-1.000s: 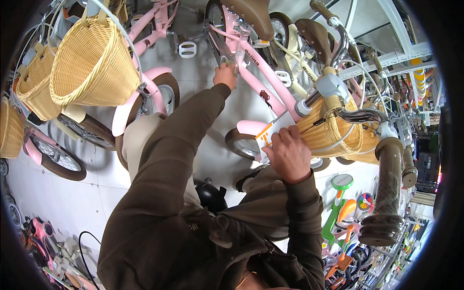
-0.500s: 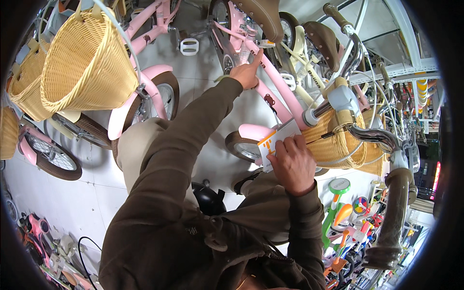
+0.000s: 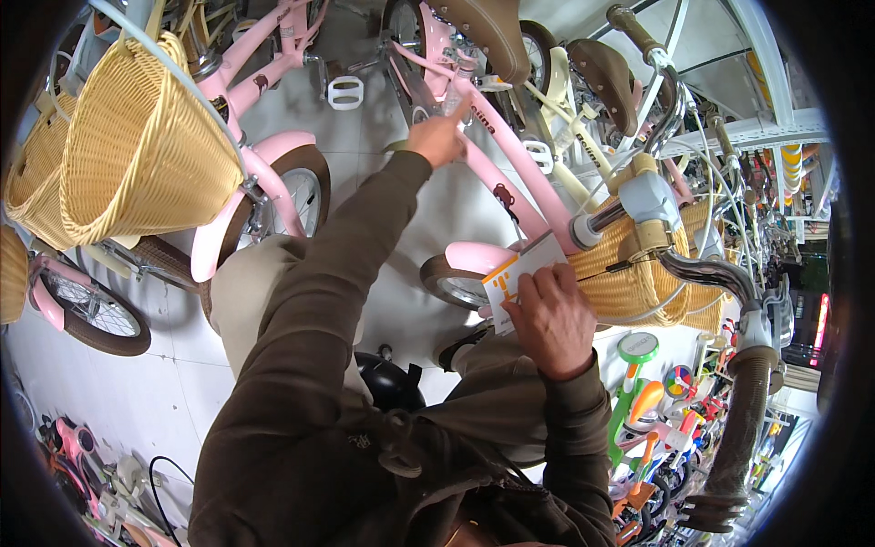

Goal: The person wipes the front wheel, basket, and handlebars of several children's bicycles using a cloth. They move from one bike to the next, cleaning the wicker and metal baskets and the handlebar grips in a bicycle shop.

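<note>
My right hand [image 3: 558, 324] pinches a white-and-orange card [image 3: 512, 273] between the thumb and the fingers, near the front end of the pink bicycle frame [image 3: 523, 171]. My left hand [image 3: 435, 141] stretches its index finger toward this frame; whether it touches, and how the other fingers are, I cannot tell. Below is a pale tiled floor [image 3: 187, 387], in a room crowded with bicycles [image 3: 217, 239] and toys [image 3: 644, 401]. I count five wicker baskets [image 3: 150, 146], three at left, two at right, and two brown saddles [image 3: 488, 35]. The leftmost basket is cut off; my fingers cover part of the card.
</note>
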Tool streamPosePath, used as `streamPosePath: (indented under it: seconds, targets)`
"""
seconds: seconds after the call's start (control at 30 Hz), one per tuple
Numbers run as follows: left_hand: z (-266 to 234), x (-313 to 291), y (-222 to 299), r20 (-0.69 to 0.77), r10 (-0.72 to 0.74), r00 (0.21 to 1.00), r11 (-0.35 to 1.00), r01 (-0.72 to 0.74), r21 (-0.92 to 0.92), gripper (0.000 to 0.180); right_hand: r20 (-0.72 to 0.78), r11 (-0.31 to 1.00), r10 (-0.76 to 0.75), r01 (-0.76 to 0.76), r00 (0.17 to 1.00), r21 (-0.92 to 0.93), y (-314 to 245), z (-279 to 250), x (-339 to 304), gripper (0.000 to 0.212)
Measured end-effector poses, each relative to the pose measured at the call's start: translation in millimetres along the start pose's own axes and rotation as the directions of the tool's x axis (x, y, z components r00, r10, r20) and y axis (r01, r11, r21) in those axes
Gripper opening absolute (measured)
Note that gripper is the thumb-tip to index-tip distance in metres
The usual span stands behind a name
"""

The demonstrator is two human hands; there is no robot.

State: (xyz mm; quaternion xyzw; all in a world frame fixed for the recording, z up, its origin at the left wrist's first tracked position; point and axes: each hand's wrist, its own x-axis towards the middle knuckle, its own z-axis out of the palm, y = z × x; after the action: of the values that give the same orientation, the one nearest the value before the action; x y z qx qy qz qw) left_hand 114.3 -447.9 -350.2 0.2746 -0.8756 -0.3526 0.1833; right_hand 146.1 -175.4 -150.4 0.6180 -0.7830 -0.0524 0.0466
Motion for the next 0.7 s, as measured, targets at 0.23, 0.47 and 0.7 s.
streamPosePath:
  seconds: [0.23,0.47,0.7]
  targets:
    - [-5,8,-45,-0.337,-0.403,0.851,0.537,-0.078,-0.84,0.043,0.003,0.999,-0.004,0.004,1.0,-0.044,1,1,-1,0.033]
    - [37,11,-9,-0.341,0.243,0.908,0.923,-0.324,-0.206,0.027,0.051,0.999,0.014,-0.012,0.999,-0.044,0,-1,0,0.04]
    - [58,30,-14,-0.284,0.273,0.919,0.96,-0.244,0.135,0.017,0.024,0.994,-0.026,0.029,0.999,-0.105,0,3,-2,0.032]
